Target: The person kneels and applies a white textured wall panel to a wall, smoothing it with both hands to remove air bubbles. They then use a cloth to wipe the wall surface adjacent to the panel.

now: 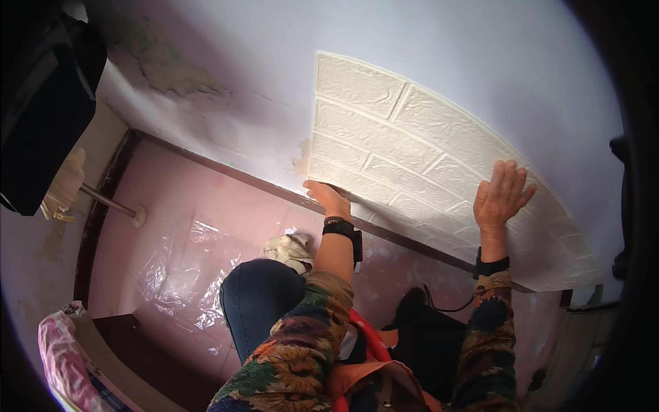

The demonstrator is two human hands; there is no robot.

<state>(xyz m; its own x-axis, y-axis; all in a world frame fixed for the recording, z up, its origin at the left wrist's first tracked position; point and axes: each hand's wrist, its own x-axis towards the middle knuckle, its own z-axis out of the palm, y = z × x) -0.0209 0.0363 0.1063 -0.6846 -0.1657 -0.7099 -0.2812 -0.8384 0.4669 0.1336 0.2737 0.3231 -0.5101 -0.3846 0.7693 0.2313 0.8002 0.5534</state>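
Observation:
A cream foam wall panel (pixel 384 137) with a raised brick pattern lies against the pale wall, its lower edge near the dark skirting. My left hand (pixel 331 200) grips the panel's lower edge close to its left corner, where a dark gap shows that the edge stands off the wall. Some of the left fingers are hidden. Farther right, my right hand (pixel 503 197) presses flat on the panel near its upper edge, fingers stretched and holding nothing. Dark bands circle both wrists.
Peeling plaster (pixel 168 65) marks the wall on the left. A crumpled cloth (pixel 290 251) lies on the pink floor (pixel 158 192), beside my knee. Clear plastic film (pixel 206 275) covers part of the floor. A metal pole (pixel 106 197) and dark furniture (pixel 130 350) stand at left.

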